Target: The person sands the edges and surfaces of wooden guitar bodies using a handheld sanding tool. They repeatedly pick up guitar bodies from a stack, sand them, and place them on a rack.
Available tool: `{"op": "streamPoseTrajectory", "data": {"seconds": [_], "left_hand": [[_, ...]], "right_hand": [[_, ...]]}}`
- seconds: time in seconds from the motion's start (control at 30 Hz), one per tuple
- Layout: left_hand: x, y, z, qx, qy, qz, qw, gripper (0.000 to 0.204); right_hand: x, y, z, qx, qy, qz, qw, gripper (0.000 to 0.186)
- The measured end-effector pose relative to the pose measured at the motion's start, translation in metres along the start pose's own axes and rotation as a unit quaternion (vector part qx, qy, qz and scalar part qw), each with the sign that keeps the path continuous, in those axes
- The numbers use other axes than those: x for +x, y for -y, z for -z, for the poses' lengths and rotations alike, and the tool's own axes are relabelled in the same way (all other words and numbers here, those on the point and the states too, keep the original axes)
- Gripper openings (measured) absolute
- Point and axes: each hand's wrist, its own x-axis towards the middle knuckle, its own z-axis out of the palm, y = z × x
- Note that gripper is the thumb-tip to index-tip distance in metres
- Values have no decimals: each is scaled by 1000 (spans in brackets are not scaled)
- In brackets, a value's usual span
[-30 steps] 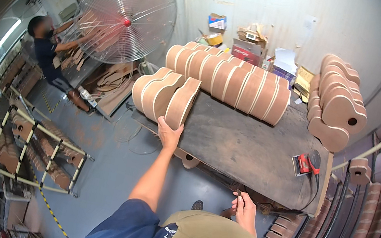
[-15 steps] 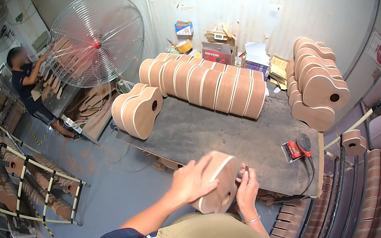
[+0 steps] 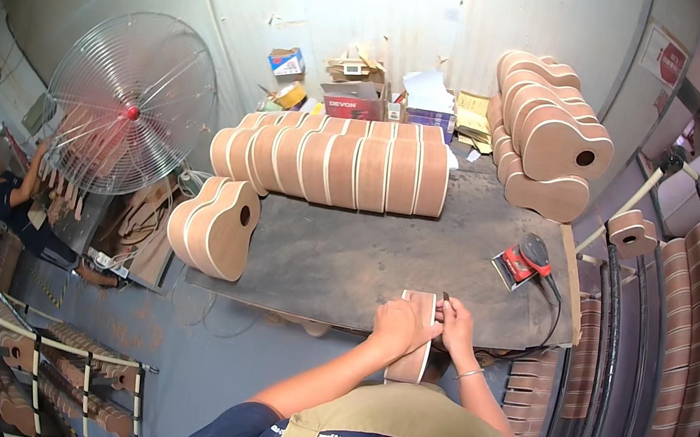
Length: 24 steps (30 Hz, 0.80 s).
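Note:
Just in front of my waist, at the table's near edge, a small wooden guitar body (image 3: 406,370) is held edge-on, its brown side and pale edge binding facing up. My left hand (image 3: 402,327) is closed over that side, fingers toward the right. Beside its right edge, my right hand (image 3: 456,325) has its fingers bent around a small dark flat tool (image 3: 445,297), whose tip sticks up past the fingertips. What kind of tool it is cannot be made out. The right fingertips come close to the left ones; whether the tool touches the wood is hidden.
A dark worktable (image 3: 344,255) carries a row of guitar bodies (image 3: 331,164), a pair at left (image 3: 214,228) and a stack at right (image 3: 562,143). A red corded sander (image 3: 525,261) lies at right. Racks (image 3: 605,354) flank me; a large fan (image 3: 131,113) and another person (image 3: 11,194) are at left.
The guitar body has turned from showing its face with the sound hole to standing edge-on. My left hand has shifted right, close to my right hand. The whole view has swung a little right.

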Motion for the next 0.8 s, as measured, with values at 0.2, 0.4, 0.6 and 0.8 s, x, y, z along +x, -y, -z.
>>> {"op": "streamPoseTrajectory", "data": {"seconds": [0.2,0.4,0.6,0.8], "left_hand": [[19,0,-2,-20,18,-24,999,83],[52,67,1,-255,-53,-68,963,48],[67,42,28,-580,52,28,813,30],[75,57,12,-618,29,59,784,15]], "right_hand": [[18,58,34,28,51,-36,998,28],[30,136,17,156,171,-56,971,32],[45,136,17,204,262,-90,939,24],[52,146,9,190,272,-170,928,25]]}}
